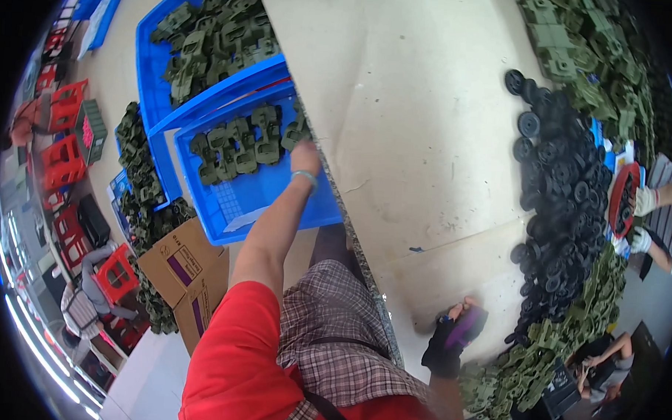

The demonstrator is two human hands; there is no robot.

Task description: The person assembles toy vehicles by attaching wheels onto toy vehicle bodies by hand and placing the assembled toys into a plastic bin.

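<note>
My left hand [306,161], with a band at the wrist, reaches into a blue crate [261,200] at the table's left edge. Its fingers are closed on a dark green plastic vehicle body [295,131], partly hidden by the hand. Beside it, several matching green bodies [238,144] lie in a row in that crate. Over the near part of the table is my right hand [459,329], in a black and purple glove with bare fingertips. Those fingers are curled in; what they hold, if anything, is too blurred to make out.
The pale table [398,123] carries a heap of black wheels [562,196] and piles of green bodies [589,63] on the right. Another blue crate [152,63] of bodies stands beyond mine. A cardboard box [182,260] is at left. Across the table, gloved hands [646,200] hold a red object.
</note>
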